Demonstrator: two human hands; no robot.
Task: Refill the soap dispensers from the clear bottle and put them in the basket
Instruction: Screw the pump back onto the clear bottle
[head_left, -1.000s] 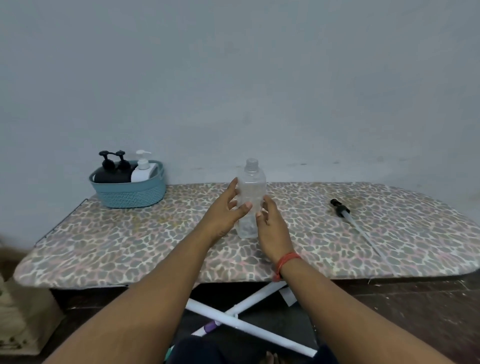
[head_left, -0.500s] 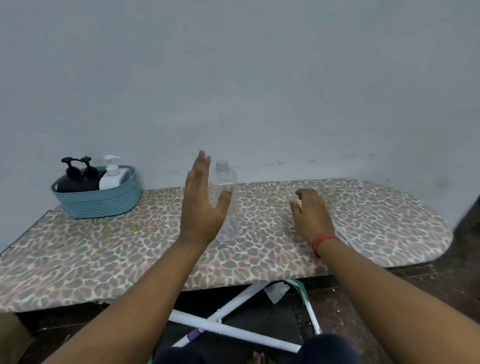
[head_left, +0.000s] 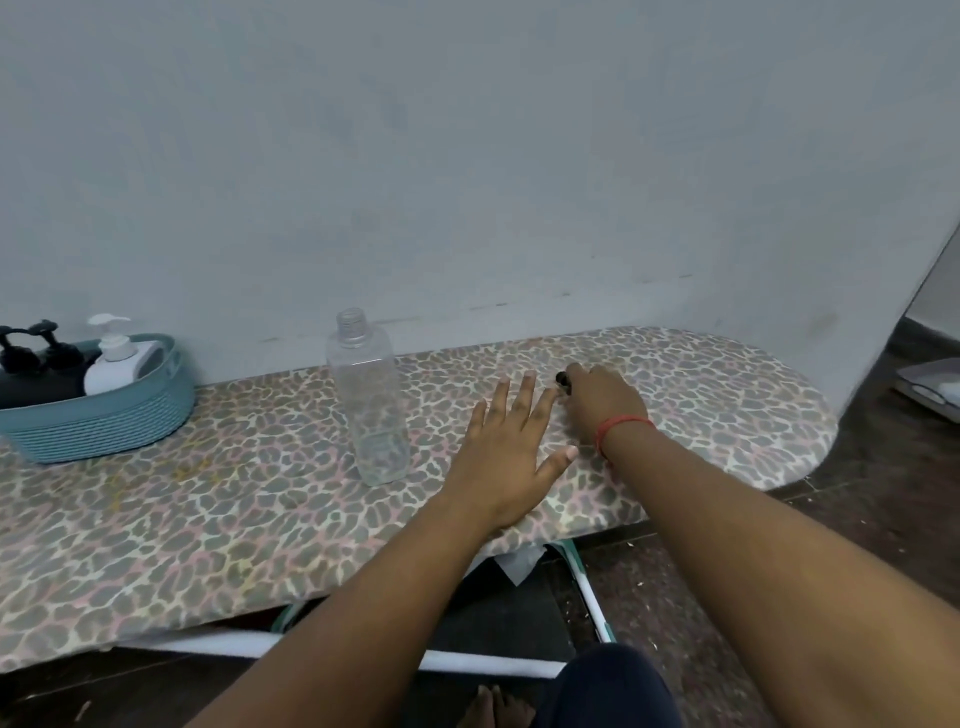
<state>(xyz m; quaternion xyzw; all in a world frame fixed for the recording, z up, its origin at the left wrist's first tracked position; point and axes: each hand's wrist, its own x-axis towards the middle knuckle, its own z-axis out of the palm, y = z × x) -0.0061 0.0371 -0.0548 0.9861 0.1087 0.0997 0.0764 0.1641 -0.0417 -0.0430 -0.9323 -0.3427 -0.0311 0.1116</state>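
Note:
The clear bottle (head_left: 370, 400) stands upright and uncapped on the leopard-print ironing board (head_left: 208, 509). At the far left a teal basket (head_left: 104, 415) holds a white soap dispenser (head_left: 117, 358) and two black dispensers (head_left: 36, 364). My right hand (head_left: 602, 402) lies to the right of the bottle with its fingers curled round the black pump head (head_left: 562, 378); the pump's tube is hidden under the hand. My left hand (head_left: 511, 447) hovers flat with straight, spread fingers between the bottle and my right hand, touching neither.
A pale wall runs right behind the board. The board's rounded end is at the right, with dark floor beyond it and a grey object (head_left: 935, 384) at the far right edge. White board legs (head_left: 592, 597) show below the front edge.
My left hand has left the bottle and moved right and down over the board. My right hand has reached farther right and closed on the pump head. The view has swung right.

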